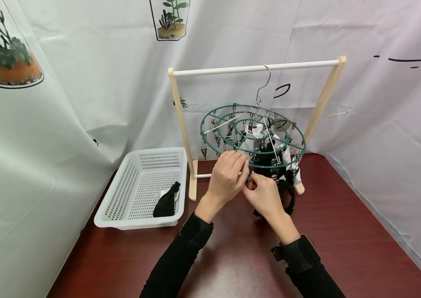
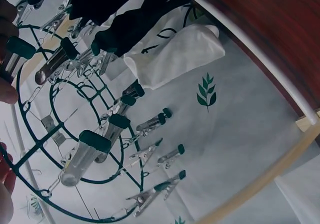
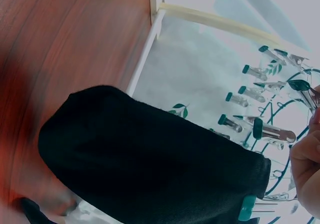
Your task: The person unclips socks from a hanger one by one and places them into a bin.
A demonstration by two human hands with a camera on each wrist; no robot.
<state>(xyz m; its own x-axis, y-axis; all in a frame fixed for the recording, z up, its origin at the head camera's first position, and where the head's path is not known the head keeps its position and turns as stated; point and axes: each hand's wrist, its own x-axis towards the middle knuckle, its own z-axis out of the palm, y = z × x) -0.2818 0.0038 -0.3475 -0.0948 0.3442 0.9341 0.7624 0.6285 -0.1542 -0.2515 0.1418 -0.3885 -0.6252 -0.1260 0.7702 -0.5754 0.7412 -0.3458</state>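
Observation:
A green round clip hanger (image 1: 229, 149) hangs by its hook, its front rim close above both hands. At that rim my left hand (image 1: 227, 174) has curled fingers around a metal clip (image 2: 11, 61) with a green tip. My right hand (image 1: 266, 194) meets it from the right, thumb and forefinger pinched together at the same clip. Large in the right wrist view, a black sock (image 3: 150, 154) hangs from a green-tipped clip (image 3: 247, 208). Beside it on the hanger are more black pieces and a white sock (image 2: 175, 56). Fingers partly hide the clip between the hands.
A wooden rack with a white bar (image 1: 218, 71) carries the hanger. At left, a white plastic basket (image 1: 121, 165) contains a black sock (image 1: 166, 203) and something white beneath it. Several unused clips dangle from the hanger's left side. The tabletop (image 1: 229, 256) is dark red; printed cloth stands behind.

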